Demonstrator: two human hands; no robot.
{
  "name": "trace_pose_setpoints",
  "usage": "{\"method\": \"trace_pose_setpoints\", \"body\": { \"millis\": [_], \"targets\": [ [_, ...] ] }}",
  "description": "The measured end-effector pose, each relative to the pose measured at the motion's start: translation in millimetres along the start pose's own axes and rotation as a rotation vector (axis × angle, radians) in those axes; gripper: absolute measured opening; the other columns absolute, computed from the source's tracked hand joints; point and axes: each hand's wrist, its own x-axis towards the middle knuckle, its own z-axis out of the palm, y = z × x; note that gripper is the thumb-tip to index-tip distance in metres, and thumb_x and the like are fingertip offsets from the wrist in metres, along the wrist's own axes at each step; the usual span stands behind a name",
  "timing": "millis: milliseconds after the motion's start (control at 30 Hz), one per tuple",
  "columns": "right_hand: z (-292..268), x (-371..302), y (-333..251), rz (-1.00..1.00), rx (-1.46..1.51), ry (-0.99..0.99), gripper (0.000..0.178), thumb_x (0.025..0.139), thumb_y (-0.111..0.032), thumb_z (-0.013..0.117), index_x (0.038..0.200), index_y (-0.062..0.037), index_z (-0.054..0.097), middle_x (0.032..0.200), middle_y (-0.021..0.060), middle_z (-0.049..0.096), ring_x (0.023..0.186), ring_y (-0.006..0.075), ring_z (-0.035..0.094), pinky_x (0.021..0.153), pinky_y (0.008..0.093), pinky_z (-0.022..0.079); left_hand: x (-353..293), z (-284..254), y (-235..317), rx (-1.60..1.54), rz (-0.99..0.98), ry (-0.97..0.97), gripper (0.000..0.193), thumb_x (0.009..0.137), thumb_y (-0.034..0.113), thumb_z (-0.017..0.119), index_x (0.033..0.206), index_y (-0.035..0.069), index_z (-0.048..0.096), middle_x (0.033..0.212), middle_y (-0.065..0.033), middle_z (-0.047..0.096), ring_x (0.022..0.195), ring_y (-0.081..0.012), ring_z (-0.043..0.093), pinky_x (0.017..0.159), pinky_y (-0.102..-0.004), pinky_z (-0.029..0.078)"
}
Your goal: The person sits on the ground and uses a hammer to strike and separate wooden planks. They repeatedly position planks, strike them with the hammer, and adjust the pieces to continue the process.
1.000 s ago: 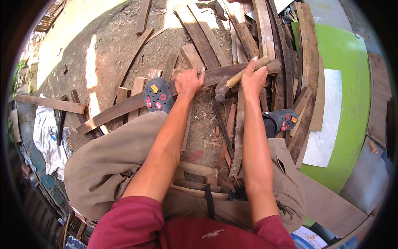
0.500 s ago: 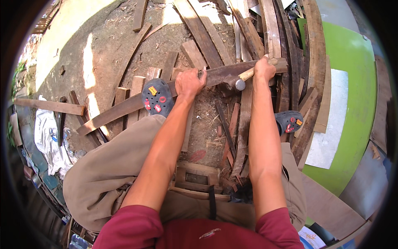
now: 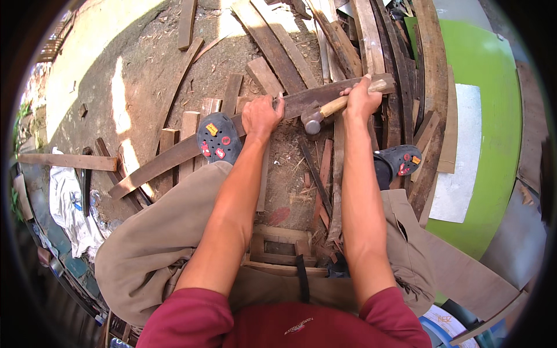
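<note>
A long dark wooden plank (image 3: 162,164) runs slantwise across in front of me, from lower left to upper right. My left hand (image 3: 262,118) is closed over its middle, next to my left clog (image 3: 219,139). In my right hand (image 3: 362,101) is a hammer (image 3: 333,107), held by its pale wooden handle near the plank's right end. The hammer's metal head points left, close to the near edge of the plank. My right fingers wrap the handle; whether they also touch the plank I cannot tell.
Several loose boards (image 3: 270,43) lie on the dirt ground ahead, with more stacked lengthwise at right. A green sheet (image 3: 493,133) and a white panel (image 3: 459,153) lie beyond them. Between my legs sits a small wooden frame (image 3: 281,235); a white cloth (image 3: 69,209) is at left.
My right hand has shifted slightly left, and more of the hammer's handle shows, its head now farther from the hand. My right foot has turned a little. The left hand still grips the plank.
</note>
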Motion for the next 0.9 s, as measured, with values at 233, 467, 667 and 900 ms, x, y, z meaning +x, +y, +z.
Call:
{"method": "trace_pose_setpoints", "body": {
  "millis": [233,467,667,900],
  "targets": [
    [-8,-70,1,-0.283,0.258,-0.048,0.034,0.102,-0.032,0.061,0.097,-0.0034,0.043,0.065,0.0044,0.051,0.044,0.0111,0.049,0.039,0.0256,0.041,-1,-5,2,-0.039,0.046,0.049,0.044,0.094,0.042,0.056,0.076,0.005,0.069,0.083,-0.0181,0.072,0.077,-0.0364,0.068,0.078,-0.0450,0.051],
    [10,-17,-11,-0.436,-0.128,0.118,0.055,0.098,-0.043,0.063,0.108,0.0105,0.062,0.100,0.0249,0.069,0.096,0.0375,0.066,0.087,0.0453,0.048,-1,1,-2,-0.008,0.025,0.006,0.046,0.094,0.047,0.055,0.076,0.006,0.069,0.084,-0.0161,0.072,0.080,-0.0331,0.069,0.077,-0.0437,0.049],
    [23,-2,-18,-0.564,-0.243,0.105,0.054,0.097,-0.039,0.064,0.113,0.0121,0.058,0.108,0.0276,0.067,0.102,0.0383,0.066,0.090,0.0442,0.048,1,-4,3,-0.008,0.033,0.015,0.045,0.095,0.043,0.056,0.077,0.005,0.069,0.081,-0.0181,0.071,0.076,-0.0374,0.068,0.077,-0.0468,0.051],
    [9,-11,-16,-0.143,-0.111,0.124,0.053,0.098,-0.037,0.063,0.120,0.0113,0.057,0.114,0.0265,0.067,0.107,0.0361,0.066,0.094,0.0445,0.047,-1,0,0,0.005,0.027,0.020,0.045,0.094,0.045,0.055,0.078,0.006,0.070,0.085,-0.0159,0.072,0.081,-0.0342,0.069,0.078,-0.0439,0.050]
  ]
}}
